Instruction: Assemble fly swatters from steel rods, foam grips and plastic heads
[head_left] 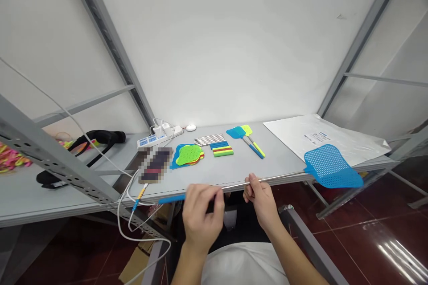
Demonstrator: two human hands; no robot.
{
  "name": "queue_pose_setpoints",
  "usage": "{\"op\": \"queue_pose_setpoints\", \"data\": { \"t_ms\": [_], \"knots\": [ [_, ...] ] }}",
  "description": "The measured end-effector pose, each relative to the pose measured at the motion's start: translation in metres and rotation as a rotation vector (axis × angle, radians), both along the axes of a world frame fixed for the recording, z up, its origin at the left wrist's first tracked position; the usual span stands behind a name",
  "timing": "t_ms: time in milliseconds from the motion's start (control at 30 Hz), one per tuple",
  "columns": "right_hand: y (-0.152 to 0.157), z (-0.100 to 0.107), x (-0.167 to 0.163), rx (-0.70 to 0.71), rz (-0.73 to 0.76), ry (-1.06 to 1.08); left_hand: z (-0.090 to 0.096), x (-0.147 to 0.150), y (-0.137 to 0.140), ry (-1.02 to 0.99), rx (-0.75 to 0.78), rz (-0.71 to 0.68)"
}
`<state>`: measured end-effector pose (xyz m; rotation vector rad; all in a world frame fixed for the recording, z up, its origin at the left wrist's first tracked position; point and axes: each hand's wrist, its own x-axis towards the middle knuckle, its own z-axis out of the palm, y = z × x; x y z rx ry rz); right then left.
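Hands meet at the near edge of a grey counter [261, 160], both closed on one blue swatter [329, 168]. The left hand [202, 216] has its fingers wrapped around the blue grip end, while the right hand [261, 196] pinches the thin metal shaft between thumb and fingertips. The swatter lies along the counter's front edge, its mesh head out to the right, overhanging the edge beside a white sheet [321, 136]. Farther back on the counter sit a pile of mesh heads [187, 155], green on top, a stack of coloured grips [222, 148], metal rods [209, 139] and two finished swatters [245, 138]. A power strip [158, 136] and trailing cables occupy the left.
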<state>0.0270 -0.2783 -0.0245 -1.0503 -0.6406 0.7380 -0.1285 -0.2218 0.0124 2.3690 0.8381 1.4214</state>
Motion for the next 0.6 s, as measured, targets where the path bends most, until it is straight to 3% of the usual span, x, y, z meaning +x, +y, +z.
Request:
{"op": "queue_pose_setpoints", "data": {
  "t_ms": [100,200,267,367,433,600],
  "knots": [
    [-0.001,0.002,-0.007,0.010,-0.001,0.003,-0.006,0.009,-0.013,0.094,-0.174,-0.259],
    [-0.001,0.004,-0.010,0.023,-0.015,0.012,-0.012,0.021,-0.013,0.161,-0.461,-0.485],
    [-0.001,0.004,-0.011,0.006,-0.012,-0.021,-0.020,0.029,-0.009,-0.038,-0.707,-0.535],
    [-0.001,0.000,-0.012,-0.033,0.043,-0.101,-0.032,0.039,-0.002,-0.491,-1.031,-0.566],
    [-0.001,-0.002,-0.012,-0.037,0.090,-0.133,-0.037,0.040,0.001,-0.634,-1.114,-0.579],
    [-0.006,0.001,0.006,-0.025,0.172,-0.165,-0.032,0.032,0.009,-0.691,-1.123,-0.550]
  ]
}}
